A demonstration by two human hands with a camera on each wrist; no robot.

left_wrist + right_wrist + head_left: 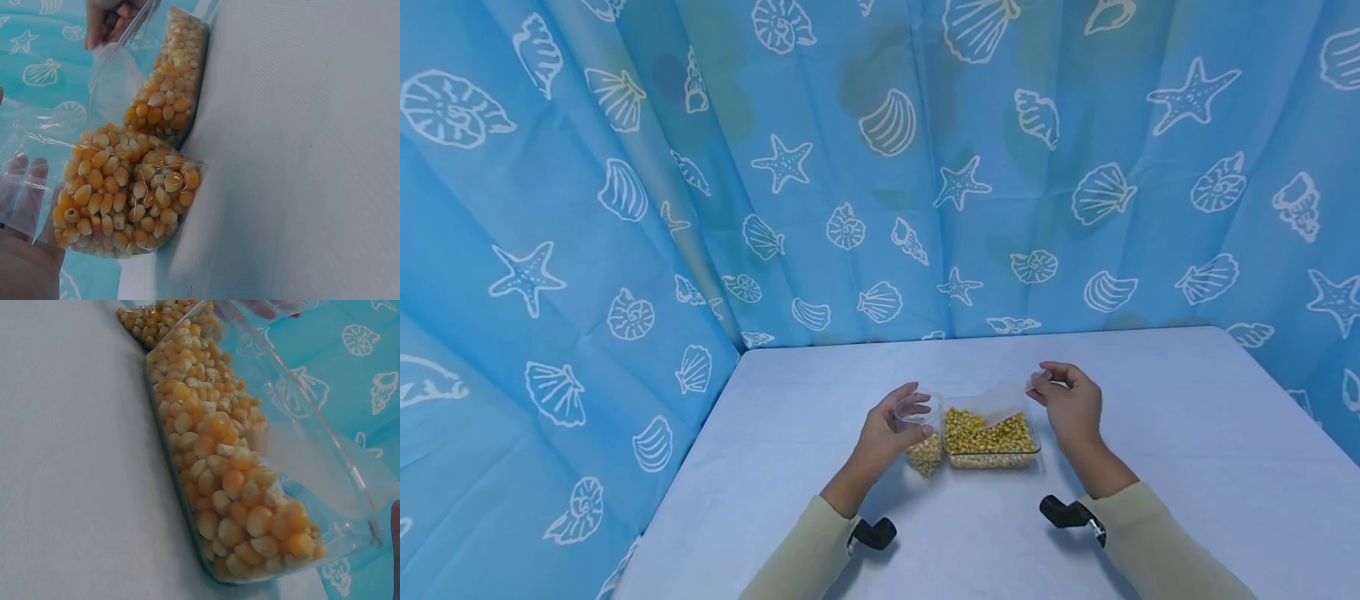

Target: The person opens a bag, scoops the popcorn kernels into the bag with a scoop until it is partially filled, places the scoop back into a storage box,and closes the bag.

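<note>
My left hand [877, 435] grips a clear plastic bag [125, 194] of yellow corn kernels by its upper part, thumb in front and fingers behind. The bag's lower part, full of kernels, hangs close to the white table at the left end of a rectangular glass container [994, 454]. More corn kernels [231, 487] lie in that container. My right hand [1073, 408], above the container's right end, pinches a translucent whitish piece [996, 402] that reaches down to the kernels. In the right wrist view this piece shows through the glass; its exact kind is unclear.
A white cloth covers the table [797, 433]. Blue curtains [820, 192] with white shells and starfish hang behind it and on the left. Black camera mounts [874, 533] stick out from both wrists, near the sleeves.
</note>
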